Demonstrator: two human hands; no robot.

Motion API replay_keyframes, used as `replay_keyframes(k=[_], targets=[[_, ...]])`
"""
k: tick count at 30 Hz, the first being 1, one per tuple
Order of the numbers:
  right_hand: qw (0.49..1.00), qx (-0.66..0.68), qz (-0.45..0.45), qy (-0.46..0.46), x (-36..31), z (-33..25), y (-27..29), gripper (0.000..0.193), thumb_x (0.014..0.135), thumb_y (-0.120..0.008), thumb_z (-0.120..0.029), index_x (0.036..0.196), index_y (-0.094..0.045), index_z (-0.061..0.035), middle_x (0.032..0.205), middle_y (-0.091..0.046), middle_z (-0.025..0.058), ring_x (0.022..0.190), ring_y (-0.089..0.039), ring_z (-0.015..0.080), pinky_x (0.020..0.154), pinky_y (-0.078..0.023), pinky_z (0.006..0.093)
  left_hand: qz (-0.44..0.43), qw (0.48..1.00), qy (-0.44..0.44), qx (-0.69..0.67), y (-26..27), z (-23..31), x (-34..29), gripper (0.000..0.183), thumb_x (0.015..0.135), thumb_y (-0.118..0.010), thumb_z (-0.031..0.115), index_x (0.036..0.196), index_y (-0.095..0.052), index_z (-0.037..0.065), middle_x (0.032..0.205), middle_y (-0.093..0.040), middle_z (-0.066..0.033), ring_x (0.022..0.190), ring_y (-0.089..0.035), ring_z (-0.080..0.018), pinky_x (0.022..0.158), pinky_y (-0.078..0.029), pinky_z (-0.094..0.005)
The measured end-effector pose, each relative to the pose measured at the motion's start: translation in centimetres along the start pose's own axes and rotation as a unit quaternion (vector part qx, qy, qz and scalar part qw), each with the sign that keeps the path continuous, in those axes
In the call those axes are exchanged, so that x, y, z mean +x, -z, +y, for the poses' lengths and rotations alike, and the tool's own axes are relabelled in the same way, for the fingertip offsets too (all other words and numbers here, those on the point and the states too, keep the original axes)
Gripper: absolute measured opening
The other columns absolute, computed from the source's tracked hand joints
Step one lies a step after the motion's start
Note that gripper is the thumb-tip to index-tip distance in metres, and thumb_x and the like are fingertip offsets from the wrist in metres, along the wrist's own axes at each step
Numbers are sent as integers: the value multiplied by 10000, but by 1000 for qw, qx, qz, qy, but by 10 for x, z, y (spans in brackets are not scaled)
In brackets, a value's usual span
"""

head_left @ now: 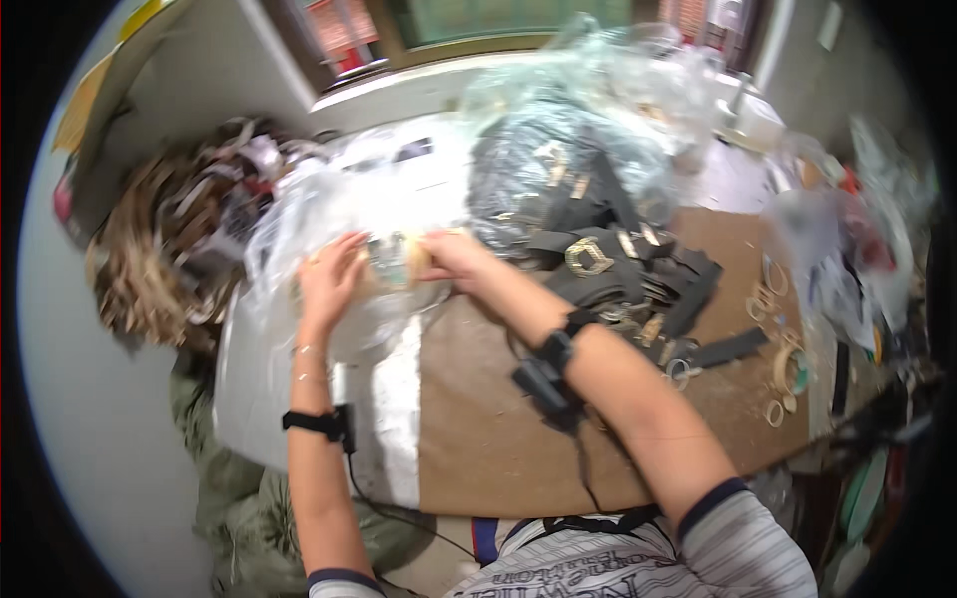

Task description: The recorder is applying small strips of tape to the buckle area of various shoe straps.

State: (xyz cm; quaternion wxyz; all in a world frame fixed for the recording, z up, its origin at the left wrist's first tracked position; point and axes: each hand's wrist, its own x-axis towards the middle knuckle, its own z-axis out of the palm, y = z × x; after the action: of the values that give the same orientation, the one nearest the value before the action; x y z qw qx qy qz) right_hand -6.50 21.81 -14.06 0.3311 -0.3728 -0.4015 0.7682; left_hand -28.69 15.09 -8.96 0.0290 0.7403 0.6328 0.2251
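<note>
My left hand (333,277) and my right hand (454,257) face each other over a clear plastic bag (364,327) on the left part of the table. Between them is a shiny, see-through object with pale tan ends and a greenish middle (390,261); blur hides its exact kind. My right fingers close on its right end. On its left end my left fingers are bent, partly smeared by motion. To the right of my right hand lies a pile of black straps (608,274) with gold-coloured buckles (588,256).
Large clear plastic bags (588,110) stand by the window. Brown and white strips (164,254) are heaped at the left. Tape rolls (791,370) and rings lie on the brown table cover (498,419) at the right. Cables run from black wrist-worn devices (548,384).
</note>
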Motion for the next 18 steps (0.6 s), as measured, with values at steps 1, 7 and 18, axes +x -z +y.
replay_keyframes(k=[1,7,18], targets=[[999,-12,-33,-22,-13,-5,2,261,1047,-524,-262,1176,-627,-60,1080,-703,68,1018,-697,171,816,-616,335,-9,1000,11,2,7,12,-1,344,980,-586,304,1315,-657,262,1394,-620,27,1300,-570,-208,1196,-126,-636],[995,-67,-5,67,-89,-50,1,205,1001,-585,-220,1125,-659,-74,980,-736,35,869,-642,124,769,-511,315,-5,992,82,99,-2,60,17,396,831,-731,466,1108,-678,189,1496,-502,-96,1453,-375,-343,1088,-139,-818],[896,-291,267,205,-435,-185,144,344,1023,-569,-312,1224,-649,-45,1003,-672,3,885,-604,78,755,-476,257,-40,974,91,203,-7,-1,48,409,936,-667,240,1327,-625,124,1551,-443,-170,1434,-419,-342,1149,-305,-581]])
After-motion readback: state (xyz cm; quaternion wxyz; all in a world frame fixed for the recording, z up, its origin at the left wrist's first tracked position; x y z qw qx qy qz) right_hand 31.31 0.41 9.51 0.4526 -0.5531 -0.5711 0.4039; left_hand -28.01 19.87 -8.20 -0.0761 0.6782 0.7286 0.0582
